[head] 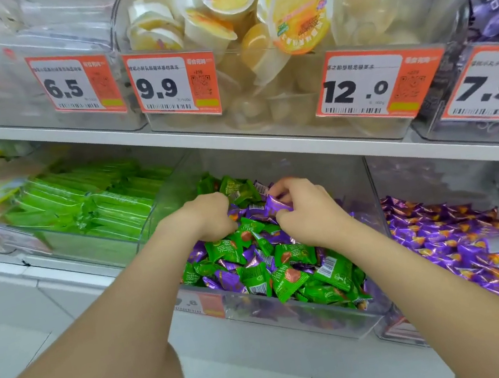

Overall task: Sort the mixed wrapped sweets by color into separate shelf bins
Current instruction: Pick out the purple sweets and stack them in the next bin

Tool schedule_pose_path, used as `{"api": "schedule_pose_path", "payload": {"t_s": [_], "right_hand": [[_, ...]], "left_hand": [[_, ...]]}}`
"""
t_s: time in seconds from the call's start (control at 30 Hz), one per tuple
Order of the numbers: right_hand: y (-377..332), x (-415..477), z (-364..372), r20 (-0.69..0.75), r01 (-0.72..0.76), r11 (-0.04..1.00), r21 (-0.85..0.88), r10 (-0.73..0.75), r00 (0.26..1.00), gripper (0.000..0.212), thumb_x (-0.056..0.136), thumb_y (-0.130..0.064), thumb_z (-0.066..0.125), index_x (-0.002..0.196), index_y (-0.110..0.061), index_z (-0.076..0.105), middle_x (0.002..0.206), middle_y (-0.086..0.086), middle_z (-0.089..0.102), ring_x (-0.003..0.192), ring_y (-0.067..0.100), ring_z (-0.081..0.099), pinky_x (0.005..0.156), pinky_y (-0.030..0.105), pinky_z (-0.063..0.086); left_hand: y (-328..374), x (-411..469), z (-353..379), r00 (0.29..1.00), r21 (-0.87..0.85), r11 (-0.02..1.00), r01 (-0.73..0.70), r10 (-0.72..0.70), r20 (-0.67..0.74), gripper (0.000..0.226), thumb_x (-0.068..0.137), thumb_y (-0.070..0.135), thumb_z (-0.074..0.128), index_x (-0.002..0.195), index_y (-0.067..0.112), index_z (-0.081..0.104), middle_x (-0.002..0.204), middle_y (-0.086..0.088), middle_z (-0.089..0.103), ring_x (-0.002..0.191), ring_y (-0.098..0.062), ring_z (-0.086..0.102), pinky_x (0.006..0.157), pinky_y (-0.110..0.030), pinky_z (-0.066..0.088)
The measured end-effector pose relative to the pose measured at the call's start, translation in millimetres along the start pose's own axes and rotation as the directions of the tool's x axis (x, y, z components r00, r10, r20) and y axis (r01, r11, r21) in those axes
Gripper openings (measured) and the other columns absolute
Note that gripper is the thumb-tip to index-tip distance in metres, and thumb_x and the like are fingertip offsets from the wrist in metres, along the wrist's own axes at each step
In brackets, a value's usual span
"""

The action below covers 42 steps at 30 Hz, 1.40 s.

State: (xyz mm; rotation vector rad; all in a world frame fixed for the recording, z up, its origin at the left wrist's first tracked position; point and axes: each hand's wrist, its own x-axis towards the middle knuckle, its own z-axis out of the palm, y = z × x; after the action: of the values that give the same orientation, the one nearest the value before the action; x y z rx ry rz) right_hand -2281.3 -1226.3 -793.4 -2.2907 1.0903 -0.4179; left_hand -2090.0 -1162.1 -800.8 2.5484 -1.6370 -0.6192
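On the head camera, my right hand (pixel 307 212) pinches a purple sweet (pixel 277 205) over the mixed bin (pixel 297 310). My left hand (pixel 210 216) curls into the pile, and I can't tell whether it is gripping anything. The wrappers look light, crinkly and slippery, so I'd take them by the crimped ends.

Head-worn camera looks forward and down, close over the shelf bin (pixel 277 312).

My left hand (pixel 210 216) and right hand (pixel 305 209) lie on the mixed sweets (pixel 287 268) in the middle bin (pixel 294 315). The long-pack bin (pixel 87 247) sits to its left and the right bin (pixel 392 333) to its right. Cups (pixel 299 17) fill bins on the shelf (pixel 234 140) above.
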Motion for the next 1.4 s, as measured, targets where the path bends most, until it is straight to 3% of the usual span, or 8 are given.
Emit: {"api": "schedule_pose_path", "payload": {"t_s": [0.2, 0.4, 0.6, 0.97, 1.1, 1.2, 1.3, 1.4], "right_hand": [[-3, -6, -6, -0.037, 0.013, 0.998, 0.053, -0.011, 0.999, 0.033, 0.090, -0.007, 0.058, 0.119, -0.021, 0.068, 0.090, -0.019, 0.060, 0.099, 0.016, 0.062, 0.071, 0.020, 0.046], [-1, -13, -13, -0.041, 0.017, 0.993, 0.113, -0.013, 0.999, 0.033, 0.089, -0.006, 0.060, 0.115, -0.024, 0.070, 0.093, -0.012, 0.069, 0.089, -0.001, 0.060, 0.058, 0.005, 0.042], [0, -21, -19, -0.056, 0.013, 0.983, 0.181, -0.003, 0.998, 0.031, 0.089, -0.007, 0.061, 0.112, -0.028, 0.067, 0.098, -0.007, 0.071, 0.085, 0.002, 0.062, 0.061, 0.012, 0.044], [4, -38, -39, 0.123, -0.158, 0.743, 0.650, 0.102, 0.987, 0.029, 0.097, 0.004, 0.060, 0.118, -0.013, 0.069, 0.092, 0.014, 0.077, 0.074, 0.018, 0.072, 0.069, 0.027, 0.057], [10, -44, -41, 0.123, -0.124, 0.796, 0.592, 0.063, 0.990, 0.032, 0.103, -0.003, 0.058, 0.127, -0.023, 0.064, 0.100, -0.003, 0.079, 0.084, 0.014, 0.073, 0.079, 0.028, 0.057], [10, -53, -44, 0.092, -0.071, 0.890, 0.450, 0.033, 0.995, 0.034, 0.105, -0.015, 0.054, 0.135, -0.031, 0.054, 0.076, -0.020, 0.070, 0.072, 0.016, 0.060, 0.074, 0.033, 0.050], [7, -65, -51, 0.113, -0.057, 0.934, 0.352, 0.018, 0.993, 0.040, 0.098, -0.025, 0.062, 0.133, -0.036, 0.046, 0.099, 0.003, 0.072, 0.073, 0.020, 0.060, 0.071, 0.040, 0.050], [12, -71, -55, 0.091, -0.055, 0.896, 0.440, 0.016, 0.996, 0.034, 0.099, -0.030, 0.068, 0.122, -0.028, 0.044, 0.103, 0.007, 0.069, 0.071, 0.015, 0.058, 0.065, 0.044, 0.047]], "left_hand": [[-1, 10, 4, 0.996, -0.025, 0.998, 0.050, -0.051, -0.077, 0.092, 0.058, 0.069, 0.078, 0.130, 0.013, 0.064, 0.134, -0.011, 0.057, 0.128, -0.036, 0.052, 0.108, -0.049, 0.046], [-1, 2, -1, 0.994, -0.138, 0.990, -0.031, 0.017, -0.104, 0.033, 0.077, 0.030, 0.088, 0.102, 0.021, 0.069, 0.107, -0.002, 0.063, 0.086, -0.019, 0.065, 0.073, -0.028, 0.053], [-6, -22, -9, 0.969, -0.229, 0.949, -0.216, 0.179, -0.170, 0.029, 0.070, 0.030, 0.095, 0.089, 0.037, 0.074, 0.110, 0.014, 0.064, 0.109, -0.012, 0.058, 0.092, -0.027, 0.043], [24, -43, -6, 0.909, -0.537, 0.744, -0.398, 0.242, -0.339, 0.024, 0.080, 0.025, 0.088, 0.099, 0.034, 0.075, 0.095, 0.000, 0.078, 0.077, -0.024, 0.077, 0.079, -0.049, 0.063], [35, -51, -3, 0.924, -0.632, 0.676, -0.379, 0.239, -0.297, 0.024, 0.088, 0.013, 0.083, 0.109, 0.021, 0.075, 0.106, -0.001, 0.078, 0.084, -0.023, 0.079, 0.086, -0.047, 0.064], [42, -56, -1, 0.924, -0.562, 0.740, -0.369, 0.226, -0.309, 0.021, 0.090, 0.018, 0.081, 0.106, 0.027, 0.072, 0.096, 0.001, 0.077, 0.067, -0.008, 0.073, 0.053, -0.021, 0.053], [47, -64, -2, 0.917, -0.488, 0.798, -0.354, 0.193, -0.349, 0.017, 0.088, 0.028, 0.082, 0.103, 0.031, 0.073, 0.081, 0.004, 0.072, 0.044, 0.000, 0.054, 0.044, -0.009, 0.036], [53, -73, -1, 0.916, -0.542, 0.752, -0.375, 0.211, -0.340, 0.018, 0.084, 0.032, 0.087, 0.096, 0.031, 0.073, 0.085, 0.001, 0.073, 0.058, -0.013, 0.067, 0.060, -0.021, 0.048]]}}
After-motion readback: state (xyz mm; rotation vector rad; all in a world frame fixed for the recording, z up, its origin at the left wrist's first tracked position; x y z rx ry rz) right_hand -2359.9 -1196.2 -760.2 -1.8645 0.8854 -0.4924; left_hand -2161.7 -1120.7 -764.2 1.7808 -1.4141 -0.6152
